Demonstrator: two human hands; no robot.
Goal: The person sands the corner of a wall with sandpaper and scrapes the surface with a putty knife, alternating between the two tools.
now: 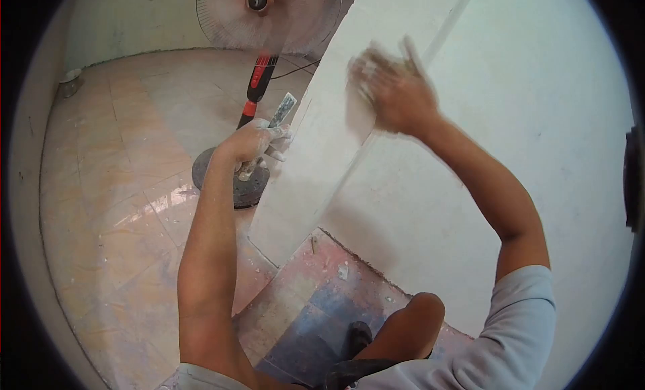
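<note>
My left hand (254, 141), its fingers coated in white, is closed around a putty knife (283, 109). The flat, white-smeared blade points up and away, while the other end shows below the fist. My right hand (396, 91) lies flat against the white wall (463, 195), fingers stretched and one digit apart from the others. Motion blurs those fingertips, and a brownish shadow falls beside them. Close under the right hand, a long edge line runs diagonally across the white surface. No tool shows in this hand.
A standing fan (259, 77) with a red and black pole and round dark base (247, 192) is just beyond my left hand. The tiled floor (121, 188) is stained with white. My bent knee (420, 316) is close to the wall's lower edge. A small container (70, 83) sits by the far-left wall.
</note>
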